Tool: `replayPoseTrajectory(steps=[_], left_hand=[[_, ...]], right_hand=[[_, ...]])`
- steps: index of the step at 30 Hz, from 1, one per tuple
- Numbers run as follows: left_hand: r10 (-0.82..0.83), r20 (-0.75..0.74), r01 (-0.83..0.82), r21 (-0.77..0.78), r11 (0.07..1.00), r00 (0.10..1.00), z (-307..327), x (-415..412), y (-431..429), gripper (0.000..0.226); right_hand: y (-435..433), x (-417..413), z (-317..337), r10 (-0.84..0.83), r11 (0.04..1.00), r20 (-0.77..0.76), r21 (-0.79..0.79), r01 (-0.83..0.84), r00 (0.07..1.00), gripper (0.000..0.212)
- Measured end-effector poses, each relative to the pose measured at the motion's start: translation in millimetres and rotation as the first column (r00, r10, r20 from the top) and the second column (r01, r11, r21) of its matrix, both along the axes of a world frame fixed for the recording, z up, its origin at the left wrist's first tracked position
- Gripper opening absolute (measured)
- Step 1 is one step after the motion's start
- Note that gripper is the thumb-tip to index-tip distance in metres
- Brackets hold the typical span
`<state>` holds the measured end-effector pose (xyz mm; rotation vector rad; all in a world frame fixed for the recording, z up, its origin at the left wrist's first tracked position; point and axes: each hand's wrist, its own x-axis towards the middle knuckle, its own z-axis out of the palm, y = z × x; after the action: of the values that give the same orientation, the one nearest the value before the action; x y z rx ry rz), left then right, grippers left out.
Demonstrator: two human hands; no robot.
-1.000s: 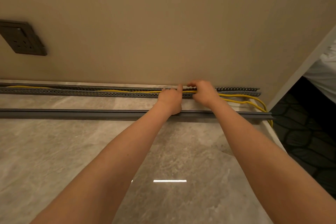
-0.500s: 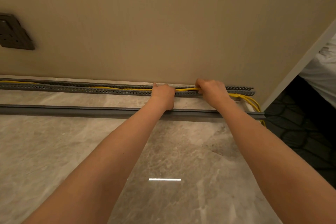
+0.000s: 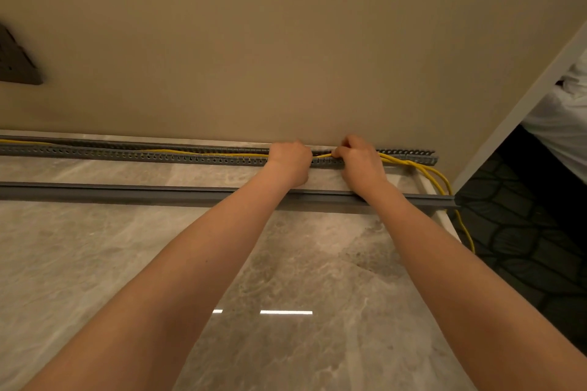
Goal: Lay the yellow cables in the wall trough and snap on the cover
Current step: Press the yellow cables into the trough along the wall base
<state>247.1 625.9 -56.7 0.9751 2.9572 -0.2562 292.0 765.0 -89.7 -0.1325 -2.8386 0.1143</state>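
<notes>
**Cables partly seated, cover not yet on**

Head view: both hands sit on the trough (image 3: 158,156), which runs left-right along the foot of the wall (image 3: 286,41). Left hand (image 3: 290,159) is curled closed over the trough, knuckles up, seemingly pressing the yellow cables (image 3: 203,152) down; can't see under the palm. Right hand (image 3: 359,160) just beside it pinches the cables between thumb and fingertips, closed tight on them.

Left of the hands the cables lie inside the trough, along its long axis. Right of the right hand they rise out, cross the trough's front lip near its end and drop off the edge of the desk (image 3: 95,263).

Key relation: the unseated run lies to the right of both hands, along the trough's axis. Right hand is nearer, so my guess is it feeds slack while the left holds down.

Cover (image 3: 127,194) lies on the desk parallel to the trough, between it and the person, under both forearms. Untouched.
</notes>
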Motion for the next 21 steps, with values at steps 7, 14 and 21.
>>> replayPoseTrajectory(steps=[7,14,21], left_hand=[[-0.058,0.097,0.034,0.231,0.972,0.994,-6,14,37,0.039],[-0.031,0.048,0.017,0.262,0.965,0.998,-14,16,41,0.037],[-0.082,-0.01,0.083,0.215,0.973,0.997,-14,19,43,0.044]], right_hand=[[0,5,0,-0.011,0.992,0.048,-0.125,0.017,0.999,0.033],[24,18,4,0.038,0.999,-0.006,-0.034,-0.038,0.999,0.043],[52,32,-1,-0.085,0.981,-0.091,0.168,0.1,0.992,0.038]])
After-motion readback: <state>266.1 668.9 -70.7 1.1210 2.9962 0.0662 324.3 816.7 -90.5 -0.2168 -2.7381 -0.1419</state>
